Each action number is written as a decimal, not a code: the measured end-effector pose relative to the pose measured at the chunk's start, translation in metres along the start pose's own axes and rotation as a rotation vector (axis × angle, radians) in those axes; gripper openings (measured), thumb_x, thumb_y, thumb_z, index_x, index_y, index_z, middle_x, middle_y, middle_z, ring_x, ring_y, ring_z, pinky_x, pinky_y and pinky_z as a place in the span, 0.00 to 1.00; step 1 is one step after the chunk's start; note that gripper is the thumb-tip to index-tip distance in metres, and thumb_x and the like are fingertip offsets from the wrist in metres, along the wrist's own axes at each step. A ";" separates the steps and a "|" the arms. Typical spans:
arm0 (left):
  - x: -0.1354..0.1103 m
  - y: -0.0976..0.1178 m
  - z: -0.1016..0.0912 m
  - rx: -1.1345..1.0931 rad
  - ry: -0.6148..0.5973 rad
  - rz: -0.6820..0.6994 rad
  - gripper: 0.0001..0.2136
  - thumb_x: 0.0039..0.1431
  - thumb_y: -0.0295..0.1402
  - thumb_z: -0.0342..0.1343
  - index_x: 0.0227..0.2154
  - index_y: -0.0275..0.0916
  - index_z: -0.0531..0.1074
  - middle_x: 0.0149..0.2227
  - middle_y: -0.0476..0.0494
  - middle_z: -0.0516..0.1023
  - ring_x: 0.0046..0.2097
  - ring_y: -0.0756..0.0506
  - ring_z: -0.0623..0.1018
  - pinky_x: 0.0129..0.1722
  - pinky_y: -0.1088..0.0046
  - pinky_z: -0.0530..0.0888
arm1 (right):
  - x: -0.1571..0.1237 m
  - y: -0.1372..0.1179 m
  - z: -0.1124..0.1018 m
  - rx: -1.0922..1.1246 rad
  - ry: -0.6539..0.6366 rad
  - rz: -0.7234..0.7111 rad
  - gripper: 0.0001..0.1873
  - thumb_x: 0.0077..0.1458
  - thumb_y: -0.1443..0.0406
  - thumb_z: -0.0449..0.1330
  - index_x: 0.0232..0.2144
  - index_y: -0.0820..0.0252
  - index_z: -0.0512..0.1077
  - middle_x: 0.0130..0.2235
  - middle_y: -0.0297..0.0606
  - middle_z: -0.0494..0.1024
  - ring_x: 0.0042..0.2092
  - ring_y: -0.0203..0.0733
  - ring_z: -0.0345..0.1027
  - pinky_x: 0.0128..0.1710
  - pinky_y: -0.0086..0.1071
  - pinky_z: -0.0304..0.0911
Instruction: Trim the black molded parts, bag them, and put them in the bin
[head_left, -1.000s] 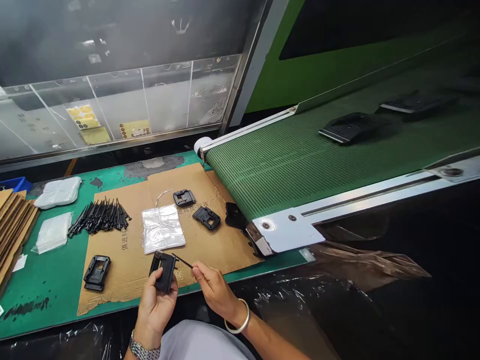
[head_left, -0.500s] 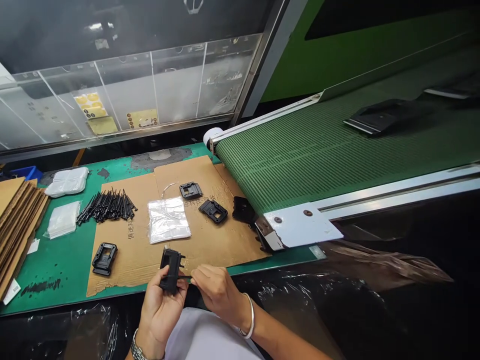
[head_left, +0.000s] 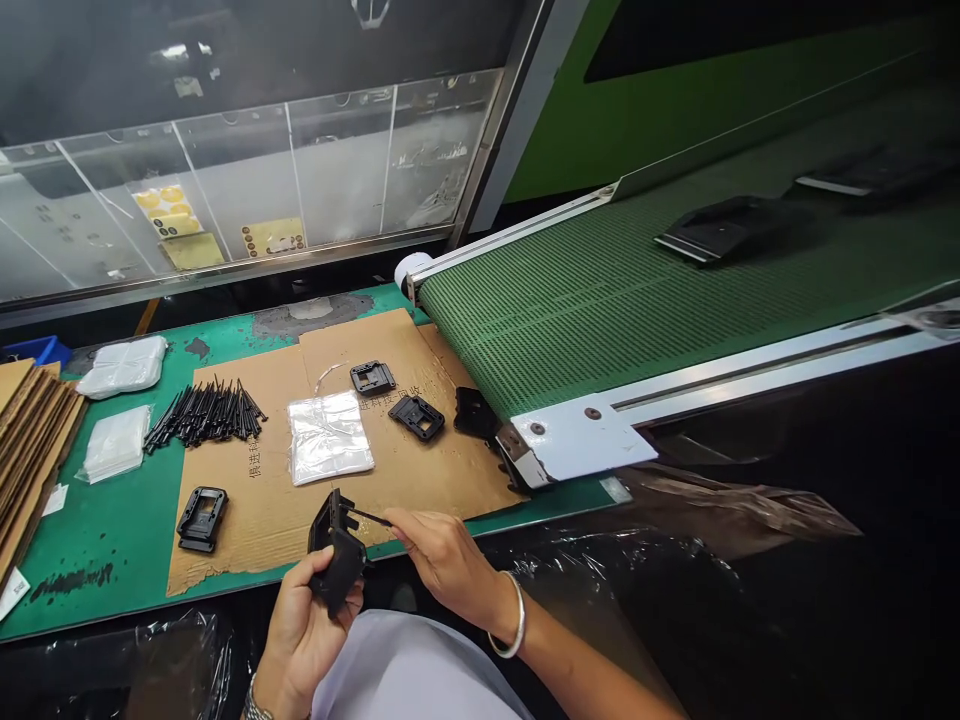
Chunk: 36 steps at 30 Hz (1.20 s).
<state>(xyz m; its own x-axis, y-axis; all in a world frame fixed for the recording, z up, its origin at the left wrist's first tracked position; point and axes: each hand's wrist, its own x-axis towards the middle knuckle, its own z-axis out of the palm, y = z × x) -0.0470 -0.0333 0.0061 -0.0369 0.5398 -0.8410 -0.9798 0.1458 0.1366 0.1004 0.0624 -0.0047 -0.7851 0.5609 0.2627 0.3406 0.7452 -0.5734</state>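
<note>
My left hand (head_left: 304, 625) is closed around a black plastic frame part (head_left: 336, 555), held tilted above the table's near edge. My right hand (head_left: 442, 560) pinches a thin black pin (head_left: 369, 517) whose far tip touches the top of that part. On the cardboard sheet (head_left: 262, 500) lie a clear plastic bag (head_left: 328, 448), three more black frame parts (head_left: 201, 517) (head_left: 372, 377) (head_left: 417, 416), and a pile of black pins (head_left: 204, 414).
A green conveyor belt (head_left: 600, 300) runs up to the right carrying larger black parts (head_left: 720, 228). Another black part (head_left: 474, 412) sits at the belt's end. White bags (head_left: 120, 366) and stacked cardboard (head_left: 30, 440) lie at the left. Clear bins stand behind.
The part in my left hand has tipped over to a flatter tilt and dropped slightly. The pin's tip has moved from the part's side up to its top edge.
</note>
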 end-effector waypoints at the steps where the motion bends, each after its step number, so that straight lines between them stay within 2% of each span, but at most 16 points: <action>1: 0.000 0.000 -0.001 0.012 0.004 0.008 0.05 0.51 0.20 0.47 0.25 0.30 0.66 0.24 0.40 0.71 0.23 0.51 0.70 0.20 0.78 0.66 | -0.001 -0.002 -0.001 -0.003 -0.008 -0.003 0.13 0.60 0.68 0.40 0.33 0.61 0.64 0.24 0.34 0.70 0.26 0.35 0.62 0.25 0.27 0.51; 6: 0.000 0.001 -0.008 0.029 -0.008 0.006 0.04 0.51 0.20 0.47 0.25 0.31 0.65 0.23 0.42 0.71 0.22 0.52 0.70 0.19 0.78 0.67 | -0.007 -0.011 -0.004 -0.033 -0.049 -0.043 0.13 0.58 0.71 0.40 0.25 0.61 0.61 0.24 0.36 0.67 0.26 0.36 0.56 0.26 0.29 0.51; 10: 0.000 0.001 -0.015 0.070 -0.011 0.039 0.05 0.48 0.18 0.49 0.26 0.33 0.64 0.23 0.45 0.72 0.23 0.51 0.72 0.19 0.79 0.68 | -0.011 -0.018 -0.004 -0.031 -0.041 -0.094 0.14 0.55 0.74 0.40 0.26 0.61 0.62 0.24 0.37 0.65 0.26 0.37 0.54 0.26 0.29 0.51; 14: 0.000 0.003 -0.023 0.117 -0.103 -0.004 0.05 0.46 0.20 0.51 0.27 0.33 0.65 0.23 0.46 0.71 0.22 0.52 0.71 0.16 0.81 0.66 | -0.013 -0.024 -0.006 -0.061 -0.007 -0.104 0.14 0.57 0.72 0.40 0.25 0.61 0.63 0.23 0.35 0.64 0.24 0.36 0.52 0.25 0.30 0.49; 16: -0.001 0.002 -0.025 0.130 -0.104 -0.005 0.04 0.46 0.21 0.51 0.26 0.33 0.65 0.21 0.47 0.70 0.21 0.53 0.70 0.14 0.81 0.64 | -0.014 -0.026 -0.007 -0.068 0.012 -0.119 0.15 0.59 0.69 0.40 0.25 0.61 0.63 0.22 0.34 0.64 0.24 0.36 0.52 0.24 0.30 0.48; 21: -0.007 -0.006 -0.019 0.154 -0.087 0.112 0.04 0.44 0.20 0.53 0.22 0.34 0.65 0.19 0.51 0.67 0.19 0.55 0.67 0.16 0.81 0.64 | -0.013 -0.028 -0.005 -0.095 0.028 -0.223 0.17 0.60 0.68 0.41 0.22 0.61 0.62 0.20 0.32 0.63 0.22 0.34 0.52 0.24 0.30 0.46; 29: -0.012 -0.012 -0.019 0.204 -0.186 0.097 0.05 0.42 0.20 0.54 0.24 0.33 0.68 0.16 0.53 0.64 0.16 0.56 0.62 0.16 0.82 0.61 | -0.008 -0.029 -0.006 -0.153 -0.052 -0.398 0.14 0.57 0.70 0.44 0.21 0.60 0.62 0.19 0.31 0.63 0.21 0.34 0.51 0.22 0.31 0.40; 32: -0.012 -0.012 -0.022 0.230 -0.181 0.102 0.05 0.41 0.20 0.54 0.24 0.33 0.68 0.17 0.53 0.63 0.16 0.57 0.61 0.15 0.83 0.60 | -0.011 -0.026 -0.011 -0.138 -0.124 -0.474 0.13 0.55 0.72 0.44 0.21 0.60 0.62 0.19 0.31 0.64 0.21 0.34 0.51 0.21 0.31 0.39; 36: -0.011 -0.012 -0.024 0.218 -0.162 0.155 0.06 0.40 0.20 0.54 0.25 0.33 0.68 0.18 0.52 0.64 0.17 0.57 0.60 0.14 0.84 0.59 | -0.016 -0.025 -0.016 -0.078 -0.204 -0.547 0.14 0.56 0.70 0.44 0.21 0.59 0.62 0.18 0.30 0.64 0.20 0.33 0.51 0.21 0.30 0.39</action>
<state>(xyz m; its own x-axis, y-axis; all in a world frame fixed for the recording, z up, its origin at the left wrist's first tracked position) -0.0394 -0.0605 0.0009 -0.1334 0.6919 -0.7096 -0.8994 0.2163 0.3799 0.1132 0.0409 0.0179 -0.9386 0.0122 0.3449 -0.1113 0.9352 -0.3360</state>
